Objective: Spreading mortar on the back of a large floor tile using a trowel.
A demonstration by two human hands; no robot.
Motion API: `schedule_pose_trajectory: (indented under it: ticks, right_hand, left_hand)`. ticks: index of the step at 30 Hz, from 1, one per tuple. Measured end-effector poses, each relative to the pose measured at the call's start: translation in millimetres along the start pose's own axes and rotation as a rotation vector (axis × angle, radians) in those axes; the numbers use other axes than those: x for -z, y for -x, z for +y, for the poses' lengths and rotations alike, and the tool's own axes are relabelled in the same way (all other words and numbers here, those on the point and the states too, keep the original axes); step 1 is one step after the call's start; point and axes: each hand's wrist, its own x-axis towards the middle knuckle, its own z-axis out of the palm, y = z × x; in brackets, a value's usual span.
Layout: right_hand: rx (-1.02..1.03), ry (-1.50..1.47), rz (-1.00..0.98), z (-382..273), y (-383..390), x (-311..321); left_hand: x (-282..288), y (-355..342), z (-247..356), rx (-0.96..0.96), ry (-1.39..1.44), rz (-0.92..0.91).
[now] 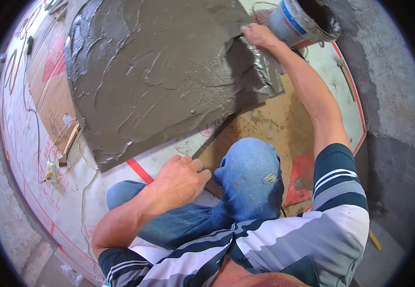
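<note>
A large slab spread with wet grey-brown mortar lies in front of me, its near edge tilted across the view. My right hand is closed at the slab's far right edge, on what looks like a trowel; its handle is hidden in the grip. Ridged, shiny mortar and a dark shadow show beside the tool. Just short of the slab's near edge, my left hand hovers by my raised knee with its fingers curled in. Nothing shows in it, though its palm is turned away.
A white bucket with a blue band and mortar-smeared rim stands beyond my right hand. Brown cardboard lies under the slab's right side, with another cardboard sheet at left. Cables and a plug lie on the white floor sheet.
</note>
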Motion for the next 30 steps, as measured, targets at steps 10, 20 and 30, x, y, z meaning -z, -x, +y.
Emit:
schedule_pose_trajectory:
  ticks: [10, 20, 30]
  right_hand:
    - [0.275, -0.712, -0.484, -152, 66, -58]
    - [0.820, 0.061, -0.106, -262, -20, -44]
    - [0.967, 0.015, -0.386, -311, 26, -87]
  left_hand:
    - [-9, 39, -2, 0.006, 0.035, 0.036]
    - [3, 90, -1, 0.143, 0.059, 0.039]
    - [0, 134, -16, 0.141, 0.126, 0.076]
